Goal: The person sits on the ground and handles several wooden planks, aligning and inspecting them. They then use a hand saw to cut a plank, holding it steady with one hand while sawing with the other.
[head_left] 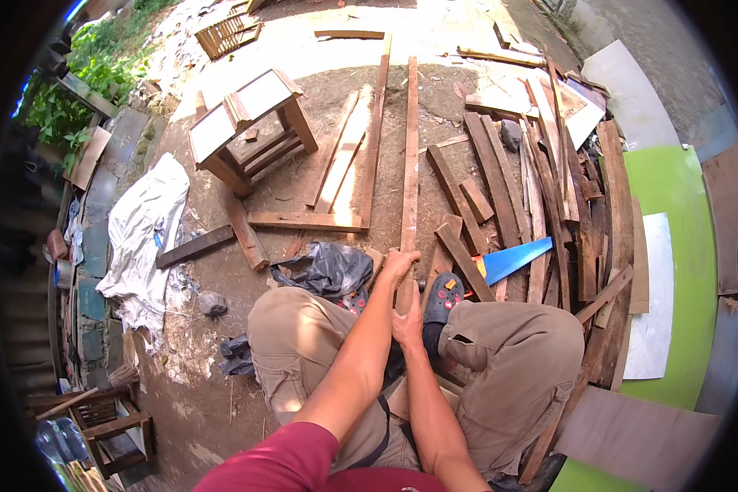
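Both hands were on one long narrow plank (pixel 408 164) that ran straight away from me across the dirt yard, its near end between my knees. Left hand (pixel 399 264) was closed over the plank's near end from above, fingers wrapped down its left edge. Right hand (pixel 407 322) lay just behind it, lower on the same plank; I could not tell whether it was clamped or merely resting, since the left forearm crossed over it.

Judgement on handling: rough-sawn timber, stiff, dry-looking, so grippy rather than slippery, with splinters likely. Being so long and held at one end only, it should feel tip-heavy and want to pivot on the ground; a hold nearer mid-length would balance it better.

Nearby: blue-bladed handsaw (pixel 512 261) lay just right of my right foot on the pile of offcuts (pixel 549 189); black plastic bag (pixel 330 269) sat near the left knee; small wooden stool frame (pixel 250 127) stood well apart, upper left.
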A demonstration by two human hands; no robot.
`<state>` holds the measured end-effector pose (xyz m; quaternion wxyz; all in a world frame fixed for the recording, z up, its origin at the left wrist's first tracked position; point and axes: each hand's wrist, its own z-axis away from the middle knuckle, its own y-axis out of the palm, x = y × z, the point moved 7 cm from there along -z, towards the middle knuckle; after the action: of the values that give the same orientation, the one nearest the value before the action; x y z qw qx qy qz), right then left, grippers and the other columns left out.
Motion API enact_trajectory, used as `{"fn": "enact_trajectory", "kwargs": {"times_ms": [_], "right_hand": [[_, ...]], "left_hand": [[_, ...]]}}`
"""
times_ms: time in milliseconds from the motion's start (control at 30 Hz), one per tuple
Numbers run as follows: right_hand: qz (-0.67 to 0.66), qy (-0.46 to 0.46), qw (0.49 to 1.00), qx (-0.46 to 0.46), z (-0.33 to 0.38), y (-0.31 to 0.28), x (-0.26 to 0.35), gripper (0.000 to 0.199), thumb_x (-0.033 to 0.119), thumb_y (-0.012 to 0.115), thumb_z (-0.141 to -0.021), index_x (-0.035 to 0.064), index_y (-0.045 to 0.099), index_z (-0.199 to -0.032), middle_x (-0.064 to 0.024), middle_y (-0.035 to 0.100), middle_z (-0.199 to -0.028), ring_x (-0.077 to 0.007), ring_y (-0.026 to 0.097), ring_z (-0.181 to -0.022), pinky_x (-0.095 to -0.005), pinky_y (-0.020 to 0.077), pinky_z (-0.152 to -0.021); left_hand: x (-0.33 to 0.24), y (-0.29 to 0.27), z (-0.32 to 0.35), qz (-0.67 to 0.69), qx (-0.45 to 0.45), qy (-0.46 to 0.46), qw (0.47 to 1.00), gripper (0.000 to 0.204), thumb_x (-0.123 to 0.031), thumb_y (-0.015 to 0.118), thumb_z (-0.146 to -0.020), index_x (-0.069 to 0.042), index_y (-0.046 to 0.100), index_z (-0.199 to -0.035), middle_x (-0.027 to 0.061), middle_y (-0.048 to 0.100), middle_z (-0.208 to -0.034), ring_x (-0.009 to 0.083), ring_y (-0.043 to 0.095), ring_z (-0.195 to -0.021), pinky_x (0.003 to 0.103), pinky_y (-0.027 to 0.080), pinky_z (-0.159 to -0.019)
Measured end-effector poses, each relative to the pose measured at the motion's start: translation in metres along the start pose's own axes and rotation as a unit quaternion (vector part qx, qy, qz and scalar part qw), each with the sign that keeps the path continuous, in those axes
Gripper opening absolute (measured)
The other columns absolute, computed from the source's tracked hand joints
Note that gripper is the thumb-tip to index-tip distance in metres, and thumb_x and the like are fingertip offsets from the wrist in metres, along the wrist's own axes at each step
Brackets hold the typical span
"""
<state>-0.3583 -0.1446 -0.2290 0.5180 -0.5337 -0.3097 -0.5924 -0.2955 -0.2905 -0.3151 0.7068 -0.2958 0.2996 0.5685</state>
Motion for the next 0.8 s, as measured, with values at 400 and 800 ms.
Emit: {"fn": "enact_trajectory", "kwargs": {"times_ms": [400,800], "right_hand": [[-0.086,-0.090,0.992,0.032,-0.107,0.042,0.042,0.095,0.005,0.067,-0.078,0.0037,0.022,-0.161,-0.0260,0.052,-0.144,-0.0311,0.054,-0.131,-0.0383,0.0450,-0.107],[-0.001,-0.034,0.997,0.076,-0.260,0.063,-0.041,0.103,0.003,0.065,-0.079,0.0119,0.010,-0.165,-0.0275,0.054,-0.144,-0.0311,0.060,-0.124,-0.0343,0.0517,-0.096]], "left_hand": [[-0.102,-0.056,-0.072,-0.087,-0.118,0.058,0.987,0.091,-0.051,0.077,-0.083,0.012,0.049,-0.141,0.0279,0.069,-0.116,0.0348,0.068,-0.110,0.043,0.051,-0.099],[-0.301,-0.186,-0.071,-0.529,-0.104,0.206,0.817,0.056,-0.047,0.069,-0.092,0.002,0.068,-0.117,0.0246,0.070,-0.118,0.0367,0.067,-0.115,0.044,0.053,-0.098]]}}
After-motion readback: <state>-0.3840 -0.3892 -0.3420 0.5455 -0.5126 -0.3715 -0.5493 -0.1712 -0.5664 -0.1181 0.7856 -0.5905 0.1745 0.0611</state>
